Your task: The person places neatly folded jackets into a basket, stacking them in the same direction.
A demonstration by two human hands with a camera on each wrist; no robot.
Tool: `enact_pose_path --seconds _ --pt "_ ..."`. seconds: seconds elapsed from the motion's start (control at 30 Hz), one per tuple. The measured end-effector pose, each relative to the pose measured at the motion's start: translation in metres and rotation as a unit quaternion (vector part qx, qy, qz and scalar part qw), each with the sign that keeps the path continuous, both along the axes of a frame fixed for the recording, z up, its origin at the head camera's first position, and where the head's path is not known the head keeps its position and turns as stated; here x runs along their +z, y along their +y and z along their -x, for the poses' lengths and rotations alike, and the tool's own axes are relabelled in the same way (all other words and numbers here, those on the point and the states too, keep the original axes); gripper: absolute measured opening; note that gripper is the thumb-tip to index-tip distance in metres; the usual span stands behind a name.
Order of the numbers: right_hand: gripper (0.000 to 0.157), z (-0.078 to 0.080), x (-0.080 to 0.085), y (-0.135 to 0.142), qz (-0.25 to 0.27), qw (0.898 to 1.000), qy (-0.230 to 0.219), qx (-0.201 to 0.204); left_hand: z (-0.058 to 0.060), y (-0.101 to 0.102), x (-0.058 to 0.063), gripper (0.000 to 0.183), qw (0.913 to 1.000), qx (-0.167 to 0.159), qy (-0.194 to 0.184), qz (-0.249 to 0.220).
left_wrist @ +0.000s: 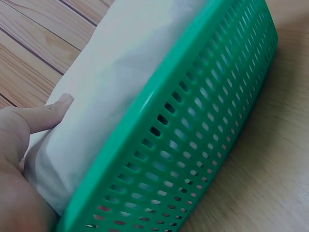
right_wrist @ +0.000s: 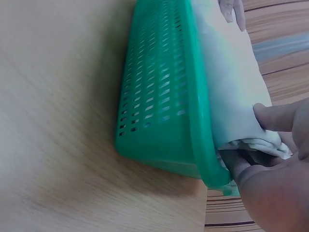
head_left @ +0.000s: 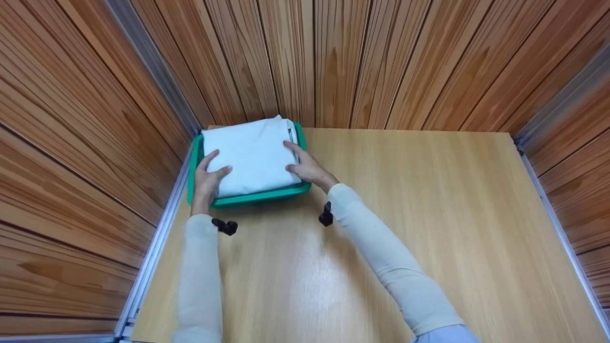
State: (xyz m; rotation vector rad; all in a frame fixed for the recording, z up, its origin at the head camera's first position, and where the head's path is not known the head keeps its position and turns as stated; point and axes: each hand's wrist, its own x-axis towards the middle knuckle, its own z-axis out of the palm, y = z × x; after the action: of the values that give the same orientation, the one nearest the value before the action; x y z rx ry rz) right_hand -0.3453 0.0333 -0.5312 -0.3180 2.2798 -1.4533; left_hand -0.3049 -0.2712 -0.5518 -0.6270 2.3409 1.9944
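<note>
A folded white cloth (head_left: 250,157) lies in a green plastic basket (head_left: 267,196) and rises above its rim. My left hand (head_left: 206,183) holds the cloth's left edge, its thumb on the top face in the left wrist view. At the opposite edge, my right hand (head_left: 308,167) pinches the folded layers. The right wrist view shows that thumb on top of the cloth (right_wrist: 231,82) and the fingers tucked under the layers, just inside the basket rim. Most of the left fingers are hidden behind the cloth.
The basket stands at the far left corner of a wooden table (head_left: 405,228), close to the wood-panelled back wall (head_left: 333,66). Another panelled wall (head_left: 86,143) and a metal rail (head_left: 157,252) run along the left side. Black wrist mounts sit below both hands.
</note>
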Motion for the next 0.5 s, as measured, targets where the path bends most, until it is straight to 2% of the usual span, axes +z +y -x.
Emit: enact_pose_path --seconds 0.2,0.37,0.5 --pt "0.071 -0.004 0.005 -0.002 -0.068 0.997 0.006 0.040 0.000 0.000 -0.001 0.068 0.9992 -0.024 -0.023 0.023" --pt "0.073 -0.008 0.010 -0.003 -0.119 0.988 0.029 0.098 -0.004 -0.001 0.000 0.069 0.9981 -0.048 -0.029 0.026" --pt "0.073 -0.010 0.015 -0.003 -0.151 0.981 0.022 0.121 -0.006 -0.002 0.001 0.069 0.9962 -0.067 -0.050 0.026"
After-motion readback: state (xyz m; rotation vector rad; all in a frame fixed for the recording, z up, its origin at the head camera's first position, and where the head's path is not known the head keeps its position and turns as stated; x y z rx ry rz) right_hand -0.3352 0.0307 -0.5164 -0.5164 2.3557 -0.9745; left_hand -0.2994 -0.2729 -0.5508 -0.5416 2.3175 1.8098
